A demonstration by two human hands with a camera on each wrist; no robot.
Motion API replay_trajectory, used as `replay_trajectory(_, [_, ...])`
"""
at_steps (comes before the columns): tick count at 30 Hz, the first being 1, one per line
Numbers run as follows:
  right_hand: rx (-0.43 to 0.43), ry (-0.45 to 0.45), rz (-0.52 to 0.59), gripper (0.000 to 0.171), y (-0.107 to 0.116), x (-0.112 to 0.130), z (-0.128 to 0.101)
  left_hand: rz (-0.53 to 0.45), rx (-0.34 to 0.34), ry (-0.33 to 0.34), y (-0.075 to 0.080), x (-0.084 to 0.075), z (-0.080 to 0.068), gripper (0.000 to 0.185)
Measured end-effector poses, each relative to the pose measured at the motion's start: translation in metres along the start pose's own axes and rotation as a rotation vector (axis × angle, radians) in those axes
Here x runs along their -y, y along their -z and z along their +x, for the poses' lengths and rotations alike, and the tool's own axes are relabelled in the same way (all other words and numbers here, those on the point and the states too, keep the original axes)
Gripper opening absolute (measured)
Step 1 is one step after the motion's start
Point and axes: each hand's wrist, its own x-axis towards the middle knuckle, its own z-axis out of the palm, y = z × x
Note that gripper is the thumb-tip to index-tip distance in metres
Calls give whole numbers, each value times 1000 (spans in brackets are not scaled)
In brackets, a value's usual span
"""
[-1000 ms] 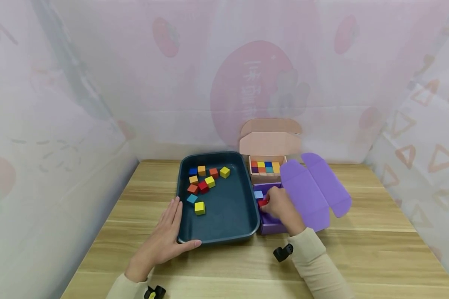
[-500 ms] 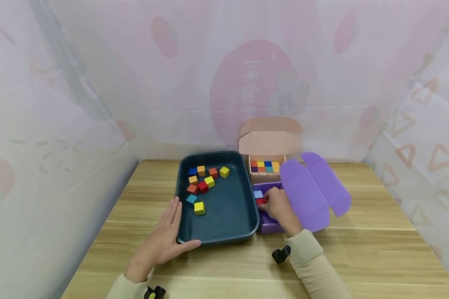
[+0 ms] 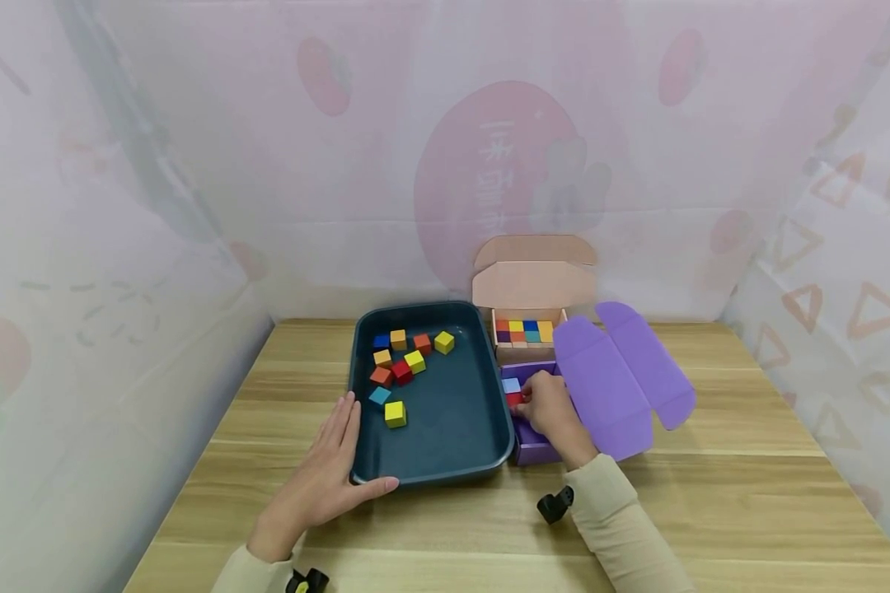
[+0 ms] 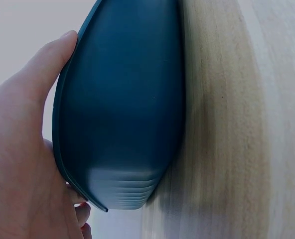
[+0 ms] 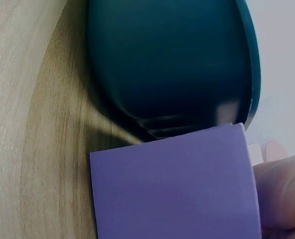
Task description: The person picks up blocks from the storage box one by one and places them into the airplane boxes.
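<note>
My left hand (image 3: pixel 325 465) lies along the near left corner of a dark teal tray (image 3: pixel 460 445), straight fingers on its side rim and thumb on the front rim. In the left wrist view the tray wall (image 4: pixel 122 99) fills the middle, beside the palm. Inside the open purple box (image 3: pixel 537 453), my right hand (image 3: pixel 552 408) pinches a red cube (image 3: pixel 514 399) next to a light blue cube (image 3: pixel 511 385). The box's outer wall (image 5: pixel 172 184) hides the fingertips and the cubes from the right wrist view.
Several coloured cubes lie loose in the tray's left half, among them a yellow cube (image 3: pixel 395 414). Behind the purple box stands a tan cardboard box (image 3: pixel 528 354) filled with cubes, lid raised. The purple lid (image 3: pixel 626 379) spreads right over the wooden table (image 3: pixel 727 494).
My right hand has shifted slightly left inside the purple box, bringing the red cube up beside the light blue cube. The left hand stays on the tray rim.
</note>
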Motion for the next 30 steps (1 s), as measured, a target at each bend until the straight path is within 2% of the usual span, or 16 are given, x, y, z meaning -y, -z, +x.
replay_trajectory(11, [35,6,42,25,2,-3,-1,-8,-9,-10,0,0,0,129])
replay_trajectory(18, [26,38,28,22,7,-2,-1,-10,-10,-6,1,-1,0,128])
replay_trajectory(25, [4,103,31,27,36,27,0,-19,-12,-18,4,-2,-1,128])
replay_trajectory(30, [80,170,25,28,57,59,5,-17,-17,-22,4,-3,-2,127])
